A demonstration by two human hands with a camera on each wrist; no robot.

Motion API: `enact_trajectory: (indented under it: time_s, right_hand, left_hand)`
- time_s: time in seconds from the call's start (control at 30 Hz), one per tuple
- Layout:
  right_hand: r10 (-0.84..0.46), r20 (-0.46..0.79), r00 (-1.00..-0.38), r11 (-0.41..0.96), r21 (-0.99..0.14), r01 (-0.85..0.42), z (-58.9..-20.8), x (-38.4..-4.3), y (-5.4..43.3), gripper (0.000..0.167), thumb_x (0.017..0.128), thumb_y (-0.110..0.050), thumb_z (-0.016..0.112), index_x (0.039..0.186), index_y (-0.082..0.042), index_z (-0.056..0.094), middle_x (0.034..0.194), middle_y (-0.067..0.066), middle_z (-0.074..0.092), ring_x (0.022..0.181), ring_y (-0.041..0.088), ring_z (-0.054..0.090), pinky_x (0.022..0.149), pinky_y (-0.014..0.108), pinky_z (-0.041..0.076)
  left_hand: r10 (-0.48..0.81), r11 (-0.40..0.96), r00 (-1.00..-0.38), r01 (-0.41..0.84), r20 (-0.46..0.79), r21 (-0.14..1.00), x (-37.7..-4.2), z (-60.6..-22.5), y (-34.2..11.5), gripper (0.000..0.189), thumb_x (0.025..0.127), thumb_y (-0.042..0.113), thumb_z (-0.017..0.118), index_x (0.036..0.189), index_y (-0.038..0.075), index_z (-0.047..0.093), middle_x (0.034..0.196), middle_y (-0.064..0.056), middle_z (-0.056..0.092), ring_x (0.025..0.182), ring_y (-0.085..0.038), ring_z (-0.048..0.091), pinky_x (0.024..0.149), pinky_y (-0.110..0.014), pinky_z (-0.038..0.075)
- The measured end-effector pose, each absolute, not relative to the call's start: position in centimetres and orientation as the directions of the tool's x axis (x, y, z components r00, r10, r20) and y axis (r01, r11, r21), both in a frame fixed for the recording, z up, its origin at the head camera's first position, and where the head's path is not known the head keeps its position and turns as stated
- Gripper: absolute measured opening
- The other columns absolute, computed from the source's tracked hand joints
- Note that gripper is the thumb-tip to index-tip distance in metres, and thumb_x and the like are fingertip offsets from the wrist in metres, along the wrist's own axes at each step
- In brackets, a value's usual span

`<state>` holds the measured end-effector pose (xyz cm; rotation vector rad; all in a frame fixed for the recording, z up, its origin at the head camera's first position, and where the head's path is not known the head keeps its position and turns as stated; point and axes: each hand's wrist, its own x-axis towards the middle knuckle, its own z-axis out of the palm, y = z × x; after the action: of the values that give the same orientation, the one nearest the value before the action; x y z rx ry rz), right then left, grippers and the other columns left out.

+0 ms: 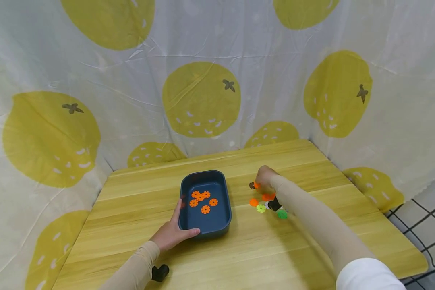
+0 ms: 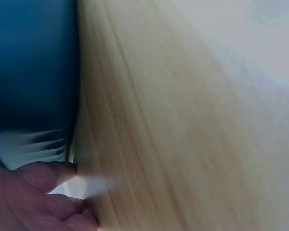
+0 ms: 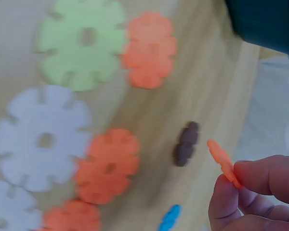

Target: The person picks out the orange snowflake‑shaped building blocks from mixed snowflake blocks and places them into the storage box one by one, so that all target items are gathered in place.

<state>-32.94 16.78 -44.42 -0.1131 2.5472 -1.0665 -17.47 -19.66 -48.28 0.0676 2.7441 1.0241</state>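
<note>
A dark blue rectangular tray [image 1: 205,223] holds several orange notched plastic building discs [image 1: 205,209]. My left hand [image 1: 172,234] holds the tray's near-left corner, thumb along the near side and fingers along the left wall. In the left wrist view, the other fingers [image 2: 48,175] are bent beside the tray's outer wall [image 2: 33,72]. Over the right part of the table, my right hand [image 1: 265,175] pinches an orange building disc [image 3: 224,163] between thumb and fingertips. A brown disc [image 3: 187,144] lies close to those fingers.
Loose discs lie right of the tray: orange [image 1: 253,202], yellow-green [image 1: 261,208] and green [image 1: 282,214], besides white [image 3: 43,139] and blue [image 3: 170,217] ones. Beyond the wooden table [image 1: 137,209] hangs a lemon-print curtain [image 1: 264,92]. Black wrist mounts [image 1: 160,273] sit on both arms.
</note>
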Motion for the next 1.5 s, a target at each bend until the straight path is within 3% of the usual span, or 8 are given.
enact_trajectory:
  time_s: [0.23,0.53,1.03,1.2,1.5]
  right_hand:
    - [-0.243,-0.231,-0.942,0.719,-0.694,-0.015,-41.3,-34.2,14.9,0.044,0.098,-0.004,0.047,0.060,-0.018,0.031,0.054,-0.005,0.022,0.051,0.012,0.018,0.054,0.030,0.025]
    - [-0.315,-0.159,-0.936,0.664,-0.741,-0.098,-38.7,-34.2,9.5,0.046,0.095,0.001,0.050,0.056,-0.017,0.033,0.055,-0.005,0.020,0.052,0.013,0.016,0.054,0.030,0.022]
    - [-0.473,-0.129,-0.871,0.654,-0.714,-0.250,-39.8,-31.6,0.5,0.051,0.090,0.005,0.056,0.049,-0.016,0.034,0.051,-0.004,0.022,0.049,0.013,0.016,0.053,0.027,0.021]
    - [-0.504,-0.185,-0.843,0.682,-0.685,-0.258,-40.7,-30.5,-1.6,0.054,0.093,0.003,0.057,0.047,-0.017,0.037,0.048,-0.003,0.024,0.046,0.013,0.017,0.049,0.026,0.022]
    - [-0.501,-0.227,-0.835,0.731,-0.627,-0.269,-41.3,-29.5,-3.3,0.053,0.095,-0.003,0.061,0.047,-0.016,0.040,0.047,-0.003,0.028,0.044,0.013,0.021,0.049,0.026,0.025]
  left_hand:
    - [0.110,0.761,-0.975,-0.042,-0.193,0.648,-17.5,-48.4,-19.7,0.126,0.078,0.064,0.078,0.164,0.031,-0.009,0.171,-0.001,0.020,0.122,-0.040,0.063,0.103,-0.061,0.049]
    - [0.111,0.759,-0.974,-0.044,-0.196,0.650,-17.4,-48.4,-19.6,0.126,0.079,0.063,0.078,0.164,0.029,-0.008,0.171,-0.001,0.021,0.121,-0.040,0.064,0.103,-0.060,0.049]
    - [0.116,0.756,-0.972,-0.049,-0.207,0.653,-17.3,-48.5,-19.8,0.126,0.079,0.064,0.078,0.164,0.027,-0.008,0.171,-0.004,0.021,0.117,-0.038,0.066,0.101,-0.058,0.051]
    - [0.124,0.761,-0.971,-0.038,-0.203,0.648,-17.3,-48.4,-19.9,0.126,0.079,0.063,0.077,0.164,0.026,-0.008,0.171,-0.005,0.021,0.115,-0.039,0.067,0.100,-0.058,0.051]
    - [0.112,0.770,-0.972,-0.045,-0.205,0.637,-17.3,-48.1,-19.9,0.126,0.079,0.063,0.077,0.164,0.025,-0.007,0.161,-0.022,0.039,0.108,-0.039,0.070,0.094,-0.057,0.054]
